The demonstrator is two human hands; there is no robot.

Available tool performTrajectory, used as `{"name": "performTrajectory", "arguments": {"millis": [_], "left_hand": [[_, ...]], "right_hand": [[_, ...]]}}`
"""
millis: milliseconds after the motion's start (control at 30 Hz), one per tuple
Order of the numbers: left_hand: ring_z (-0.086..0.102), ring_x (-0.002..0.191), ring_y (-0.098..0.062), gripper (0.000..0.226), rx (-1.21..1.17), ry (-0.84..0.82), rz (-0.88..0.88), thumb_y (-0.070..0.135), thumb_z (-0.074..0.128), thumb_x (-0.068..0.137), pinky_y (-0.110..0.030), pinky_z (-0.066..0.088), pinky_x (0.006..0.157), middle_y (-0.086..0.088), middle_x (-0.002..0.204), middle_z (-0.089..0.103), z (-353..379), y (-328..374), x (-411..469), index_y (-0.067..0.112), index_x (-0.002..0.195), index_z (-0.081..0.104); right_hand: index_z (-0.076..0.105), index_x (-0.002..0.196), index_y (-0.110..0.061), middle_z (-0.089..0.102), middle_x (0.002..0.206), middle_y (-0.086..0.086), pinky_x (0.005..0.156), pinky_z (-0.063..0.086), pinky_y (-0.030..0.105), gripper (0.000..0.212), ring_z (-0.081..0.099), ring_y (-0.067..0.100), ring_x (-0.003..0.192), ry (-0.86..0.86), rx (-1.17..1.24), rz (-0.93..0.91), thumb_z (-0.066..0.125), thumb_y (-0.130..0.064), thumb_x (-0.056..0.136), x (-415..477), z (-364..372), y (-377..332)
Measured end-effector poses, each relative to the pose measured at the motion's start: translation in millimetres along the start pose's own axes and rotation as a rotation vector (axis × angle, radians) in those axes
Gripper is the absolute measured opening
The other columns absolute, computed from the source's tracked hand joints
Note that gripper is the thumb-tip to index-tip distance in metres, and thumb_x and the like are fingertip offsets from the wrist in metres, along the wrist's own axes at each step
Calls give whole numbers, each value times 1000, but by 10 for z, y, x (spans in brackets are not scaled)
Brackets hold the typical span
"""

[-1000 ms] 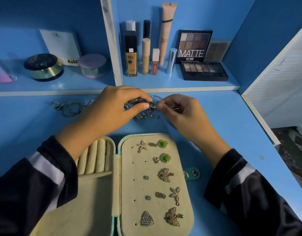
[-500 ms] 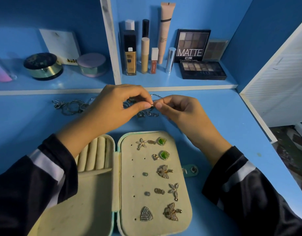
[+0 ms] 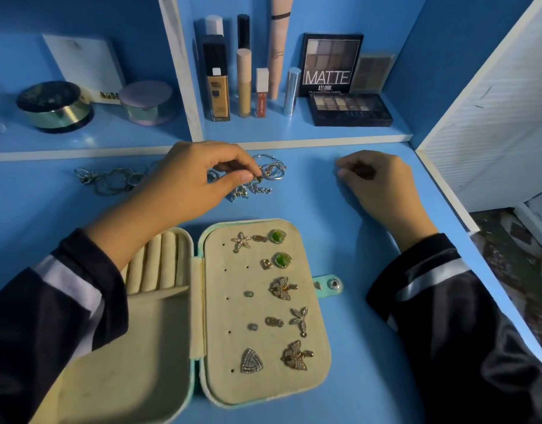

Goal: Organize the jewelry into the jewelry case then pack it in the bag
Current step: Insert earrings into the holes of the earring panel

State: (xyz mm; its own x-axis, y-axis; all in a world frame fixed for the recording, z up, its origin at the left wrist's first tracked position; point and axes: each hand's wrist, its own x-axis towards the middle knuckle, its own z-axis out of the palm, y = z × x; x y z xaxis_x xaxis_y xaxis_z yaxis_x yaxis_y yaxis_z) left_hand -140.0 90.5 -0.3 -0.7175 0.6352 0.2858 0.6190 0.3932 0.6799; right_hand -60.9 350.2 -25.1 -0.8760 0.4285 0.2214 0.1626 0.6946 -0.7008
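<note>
Jewelry (image 3: 257,188) lay heaped on the desk (image 3: 49,209), just behind the open case (image 3: 220,362). I saw the left hand (image 3: 187,179), the nearer one, pinching one piece there. The right hand (image 3: 380,182) rested curled, well aside; whether it held anything I could not tell.

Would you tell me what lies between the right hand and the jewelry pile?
Nothing: in the head view, only bare blue desk separates the right hand from the jewelry pile.

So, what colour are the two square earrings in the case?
Green earrings; head view shows them best.
</note>
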Motion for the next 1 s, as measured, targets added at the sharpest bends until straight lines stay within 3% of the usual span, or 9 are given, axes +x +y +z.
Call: {"name": "performTrajectory", "arguments": {"millis": [233,300,500,667,767,900,1000], "left_hand": [[66,88,1,17,17,-25,-25,18,70,89,-36,55,89,17,94,72,4,19,-23,34,94,70],[66,88,1,18,20,-36,-24,19,70,88,-34,54,89,18,95,71,9,45,-24,36,93,69],[64,88,6,18,29,-61,-7,19,69,88,-8,46,83,20,94,70,31,112,-24,35,93,67],[65,87,2,11,34,-61,-13,19,69,89,-22,51,86,17,94,71,25,127,-29,26,97,71],[66,88,0,9,30,-56,-7,18,69,89,-23,52,87,15,95,72,15,165,-74,24,97,71],[64,89,3,12,10,-23,2,14,68,90,-14,49,87,18,95,69,-17,229,-198,25,95,69],[64,90,-1,11,3,-15,-18,14,68,89,-21,50,88,17,95,70,-35,272,-350,24,94,70]], "right_hand": [[73,99,-15,65,86,-6,70,38,-2,16,58,9,79,39,1,24,68,-9,86,25,-61,50],[73,99,-17,65,86,-6,71,38,-2,16,58,8,79,14,9,18,68,-9,86,15,-96,82],[75,96,-19,61,88,-2,70,39,3,13,53,3,71,-40,-20,-79,71,-14,84,34,-25,87],[74,91,-14,60,85,1,66,37,10,9,50,13,75,-30,-58,-97,67,-11,85,75,43,31],[69,89,-7,59,88,3,67,32,15,8,49,15,79,-41,-106,-118,61,-5,87,73,76,17],[63,91,-1,55,93,6,67,28,11,7,46,17,82,-58,-116,-110,56,-2,90,3,93,-7],[60,87,-8,56,92,3,64,30,2,7,46,16,81,-71,-37,-87,56,-4,91,-129,88,-77]]}}
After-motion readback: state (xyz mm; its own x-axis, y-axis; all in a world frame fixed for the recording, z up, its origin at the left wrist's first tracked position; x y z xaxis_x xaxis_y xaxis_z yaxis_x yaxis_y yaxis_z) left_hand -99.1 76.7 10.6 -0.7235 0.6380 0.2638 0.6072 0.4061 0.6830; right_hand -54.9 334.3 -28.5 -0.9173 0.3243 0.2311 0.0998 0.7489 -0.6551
